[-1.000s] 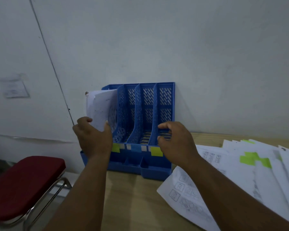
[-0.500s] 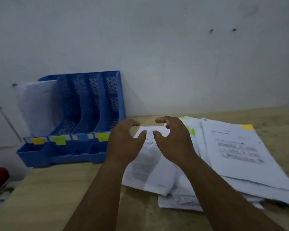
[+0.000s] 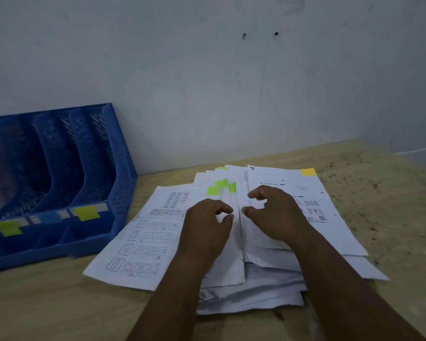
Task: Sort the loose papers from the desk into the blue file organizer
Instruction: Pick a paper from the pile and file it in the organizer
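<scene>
Hands come first — left hand and right hand hover over the loose papers mid-counter, fingers curled, holding nothing. Blue file organizer waits at the back left edge. Grabbing too many sheets could spill them — they overlap.

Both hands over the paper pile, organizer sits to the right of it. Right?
Not quite. The head view shows both hands, left and right, over the paper pile, but the organizer sits to its left.
</scene>
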Demonstrator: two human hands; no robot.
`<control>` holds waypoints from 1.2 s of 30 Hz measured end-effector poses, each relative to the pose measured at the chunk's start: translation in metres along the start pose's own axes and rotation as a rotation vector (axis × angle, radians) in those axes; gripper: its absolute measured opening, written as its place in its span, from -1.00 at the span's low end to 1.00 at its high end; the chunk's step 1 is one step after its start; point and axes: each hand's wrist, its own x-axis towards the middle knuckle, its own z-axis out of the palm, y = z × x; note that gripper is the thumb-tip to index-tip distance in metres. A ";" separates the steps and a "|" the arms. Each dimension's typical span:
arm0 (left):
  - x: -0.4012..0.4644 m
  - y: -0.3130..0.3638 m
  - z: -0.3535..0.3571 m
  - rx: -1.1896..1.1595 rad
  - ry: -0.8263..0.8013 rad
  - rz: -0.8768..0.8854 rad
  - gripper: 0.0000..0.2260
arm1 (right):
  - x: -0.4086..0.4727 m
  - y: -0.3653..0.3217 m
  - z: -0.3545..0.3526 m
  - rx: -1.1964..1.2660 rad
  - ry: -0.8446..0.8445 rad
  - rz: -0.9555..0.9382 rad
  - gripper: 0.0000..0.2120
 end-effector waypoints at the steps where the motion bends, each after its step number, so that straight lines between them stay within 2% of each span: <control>1: 0.002 0.003 0.003 0.001 -0.016 -0.006 -0.89 | 0.000 0.005 -0.001 -0.009 0.023 0.008 -0.64; 6: 0.009 0.016 0.028 0.006 -0.088 -0.005 -0.83 | -0.004 0.019 0.002 -0.029 0.015 0.072 -0.60; 10: 0.001 0.017 0.050 -0.087 -0.133 -0.082 -0.74 | -0.010 0.020 -0.001 -0.009 0.001 0.090 -0.41; 15: -0.002 0.005 0.056 -0.079 -0.088 -0.078 -0.70 | -0.008 0.016 -0.004 -0.125 -0.043 0.106 -0.60; 25: -0.001 -0.006 0.055 -0.112 -0.137 -0.079 -0.83 | -0.009 0.012 -0.015 -0.173 -0.085 0.042 -0.60; 32: -0.003 -0.001 0.051 -0.134 -0.166 -0.110 -0.79 | -0.016 0.008 -0.021 -0.160 -0.158 0.023 -0.50; 36: -0.003 -0.003 0.051 -0.137 -0.167 -0.111 -0.82 | -0.016 0.011 -0.021 -0.117 -0.180 0.036 -0.59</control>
